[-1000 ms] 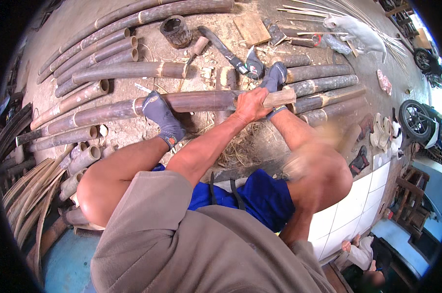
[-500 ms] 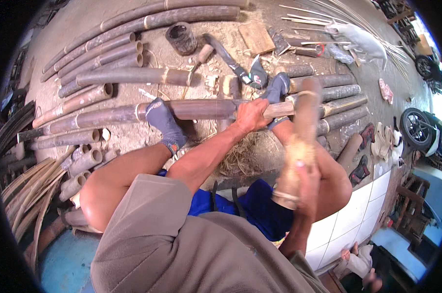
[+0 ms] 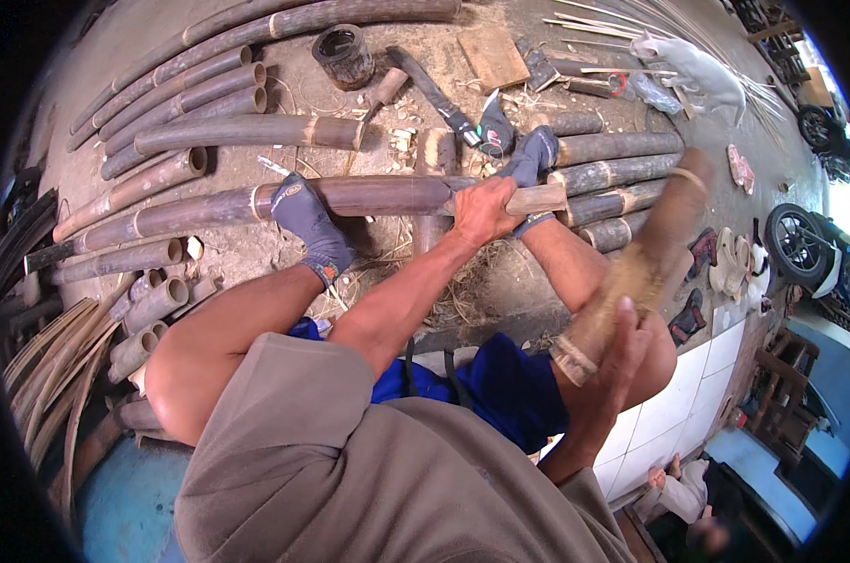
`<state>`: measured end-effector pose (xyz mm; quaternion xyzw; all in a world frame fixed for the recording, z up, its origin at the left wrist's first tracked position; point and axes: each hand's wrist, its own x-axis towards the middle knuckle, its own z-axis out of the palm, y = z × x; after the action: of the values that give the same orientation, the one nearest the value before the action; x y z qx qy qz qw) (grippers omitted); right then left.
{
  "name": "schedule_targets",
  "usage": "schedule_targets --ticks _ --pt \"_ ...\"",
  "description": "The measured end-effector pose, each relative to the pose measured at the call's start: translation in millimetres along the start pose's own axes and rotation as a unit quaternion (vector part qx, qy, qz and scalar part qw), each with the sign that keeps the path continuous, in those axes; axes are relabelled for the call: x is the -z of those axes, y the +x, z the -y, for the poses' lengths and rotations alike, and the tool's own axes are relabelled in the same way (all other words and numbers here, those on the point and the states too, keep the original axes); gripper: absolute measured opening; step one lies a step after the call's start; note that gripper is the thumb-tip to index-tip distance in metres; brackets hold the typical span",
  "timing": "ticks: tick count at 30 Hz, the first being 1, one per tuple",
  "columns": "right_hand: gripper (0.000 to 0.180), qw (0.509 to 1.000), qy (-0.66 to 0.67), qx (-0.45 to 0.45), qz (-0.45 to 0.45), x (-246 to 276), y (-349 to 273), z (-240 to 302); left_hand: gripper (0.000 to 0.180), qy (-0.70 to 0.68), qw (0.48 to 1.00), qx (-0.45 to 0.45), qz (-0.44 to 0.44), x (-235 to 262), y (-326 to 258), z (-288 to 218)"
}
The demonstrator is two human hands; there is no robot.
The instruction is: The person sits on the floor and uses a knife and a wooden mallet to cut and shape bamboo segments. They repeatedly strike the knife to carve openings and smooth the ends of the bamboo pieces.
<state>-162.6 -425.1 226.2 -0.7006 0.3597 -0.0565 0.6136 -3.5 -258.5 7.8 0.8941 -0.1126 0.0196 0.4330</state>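
My left hand (image 3: 486, 211) is closed round a wooden handle (image 3: 539, 199), whose square-cut end sticks out to the right. The handle meets the right end of a long dark bamboo pole (image 3: 378, 195); what lies beyond my fingers is hidden. My socked left foot (image 3: 307, 220) presses on the pole, and my right foot (image 3: 535, 155) is just beyond my left hand. In my right hand (image 3: 627, 347) is a thick bamboo club (image 3: 645, 253), a short length with a frayed, worn middle. It tilts up to the right, apart from the handle.
Bamboo lengths (image 3: 209, 89) lie at the left, more (image 3: 622, 147) at the right. Beyond my feet are a curved-blade tool (image 3: 434, 94), a dark pot (image 3: 342, 56) and a board (image 3: 493, 56). A white cat (image 3: 697, 70) lies far right. Another person (image 3: 683, 493) is at lower right.
The bamboo club has swung to the right, away from the wooden handle, and leans more. My left hand keeps its hold on the handle.
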Motion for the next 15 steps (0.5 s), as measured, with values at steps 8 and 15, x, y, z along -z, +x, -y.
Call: schedule_targets --ticks 8,15 --pt "0.07 0.993 0.098 0.07 -0.006 -8 -28 -8 0.04 0.013 0.998 -0.005 -0.058 -1 5 -12" --pt "0.07 0.998 0.01 0.066 0.009 -17 -39 -34 0.039 0.002 0.998 -0.015 -0.062 -3 1 -10"
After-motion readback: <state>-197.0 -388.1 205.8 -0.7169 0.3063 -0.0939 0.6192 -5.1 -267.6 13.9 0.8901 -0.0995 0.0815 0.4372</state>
